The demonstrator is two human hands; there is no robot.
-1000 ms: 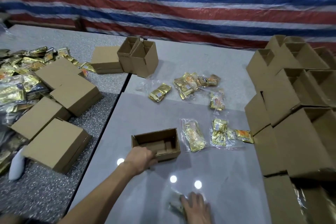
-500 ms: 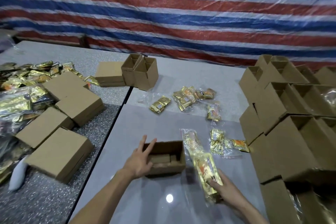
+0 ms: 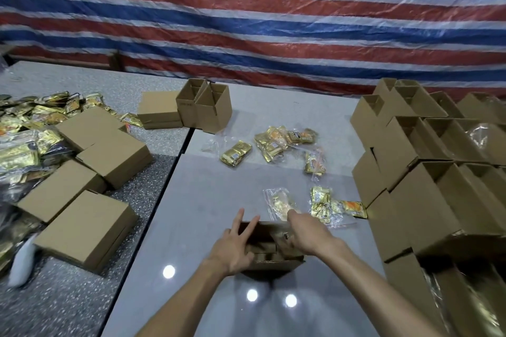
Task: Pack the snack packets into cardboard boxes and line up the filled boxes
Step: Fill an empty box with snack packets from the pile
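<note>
Small open-topped brown cardboard box point(image 3: 273, 264) at the near middle of the pale grey glossy table point(image 3: 219, 189), mouth upward, framed by both hands. Left hand point(image 3: 232, 250) against the box's left wall, fingers point(image 3: 237, 220) straight and spread apart, two raised above the rim, gripping nothing. Right hand point(image 3: 310, 238) reaching over the right rim into the cavity; fingertips hidden inside, so impossible to tell whether clamped on a packet or loose. Bottom flaps partly visible within; contents otherwise unclear.

Step in hand, by judgement: seating a snack packet in the box. For a clean result:
- Brace the left wall with the flat palm to stop sliding on the slick surface.
- Feed the packet flat and lengthwise, pressing toward the floor rather than the sides, to avoid bowing the thin walls.
- Clear the left fingers from the mouth before pushing down.
- Release only at full depth, leaving room for closing the flaps.

Next supply just beyond the box: clear plastic bag of gold foil snack packets point(image 3: 279, 204), with a second such bag point(image 3: 325, 206) beside it. Tilted stack of open cardboard boxes point(image 3: 405, 180) at right. Closed brown cardboard boxes point(image 3: 85, 230) on the adjoining dark speckled table point(image 3: 68, 304) at left, loosely scattered, not yet in a line. Heap of gold packets point(image 3: 24, 150) behind them.
</note>
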